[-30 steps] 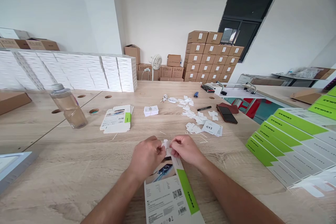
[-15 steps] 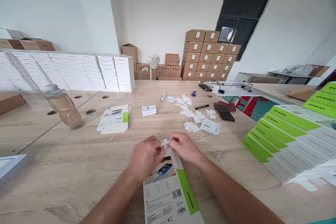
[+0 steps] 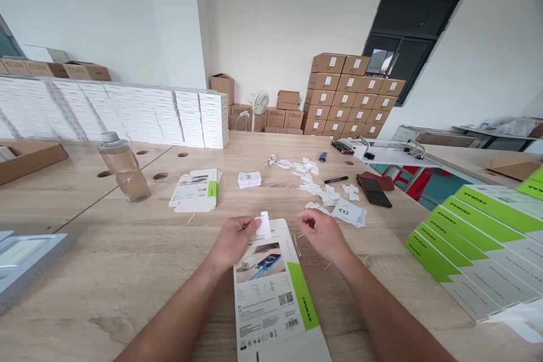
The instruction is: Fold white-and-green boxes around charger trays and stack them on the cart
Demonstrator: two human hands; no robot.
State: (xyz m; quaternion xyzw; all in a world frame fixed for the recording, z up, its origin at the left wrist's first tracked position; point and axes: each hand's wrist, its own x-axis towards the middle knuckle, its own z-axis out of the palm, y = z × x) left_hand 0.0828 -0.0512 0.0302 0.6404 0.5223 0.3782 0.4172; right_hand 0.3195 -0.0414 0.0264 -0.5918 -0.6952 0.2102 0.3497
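In front of me a flat printed carton (image 3: 265,305) with a green band lies on the table, its top end between my hands. A small white piece of card (image 3: 264,227) is pinched between the thumb and fingers of my left hand (image 3: 231,242), over the carton's top left corner. To the right of that corner, apart from the carton, my right hand (image 3: 326,233) hovers with fingers curled together. Whether anything tiny is in its fingertips cannot be made out. Thin white strips (image 3: 297,245) lie between it and the carton.
Further off lie more flat cartons (image 3: 195,191), a card stack (image 3: 249,179), white paper scraps (image 3: 328,197), a pen (image 3: 336,180) and a phone (image 3: 375,191). A bottle (image 3: 124,168) stands left. Green-and-white boxes (image 3: 470,237) are piled right; a grey tray (image 3: 31,263) sits left.
My hands have come apart: the right moved away to the right, and the left keeps the white card piece, which both were at before. The view has turned slightly left.
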